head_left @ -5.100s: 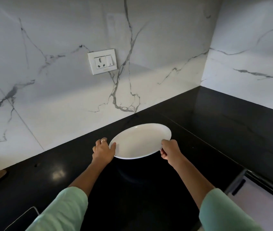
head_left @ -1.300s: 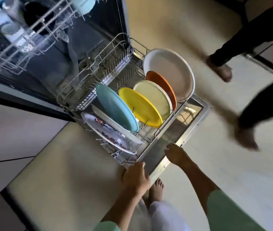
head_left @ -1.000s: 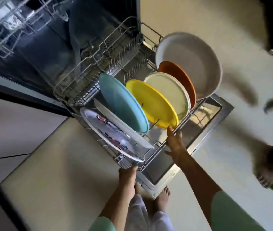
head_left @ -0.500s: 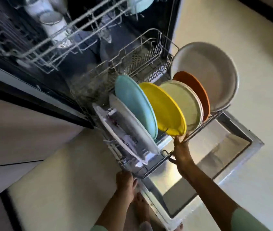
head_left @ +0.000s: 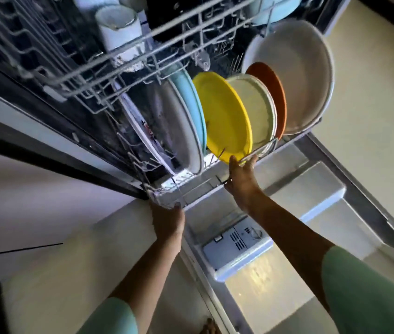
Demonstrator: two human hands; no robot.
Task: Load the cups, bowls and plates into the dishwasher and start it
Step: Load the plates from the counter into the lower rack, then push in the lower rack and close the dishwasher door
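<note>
The dishwasher's lower rack stands most of the way inside the machine, full of upright plates: a large white plate, an orange one, a cream one, a yellow one, a light blue one and a white one. My left hand grips the rack's front left corner. My right hand holds the rack's front rail under the yellow plate. The upper rack above holds white cups and a light blue bowl.
The dishwasher door lies open and flat below my arms, with its detergent dispenser showing. White cabinet fronts are on the left. Beige floor runs along the right. My bare foot shows at the bottom.
Both hands have pushed the lower rack with its plates further into the dishwasher, under the upper rack. More of the door's inner face is now uncovered.
</note>
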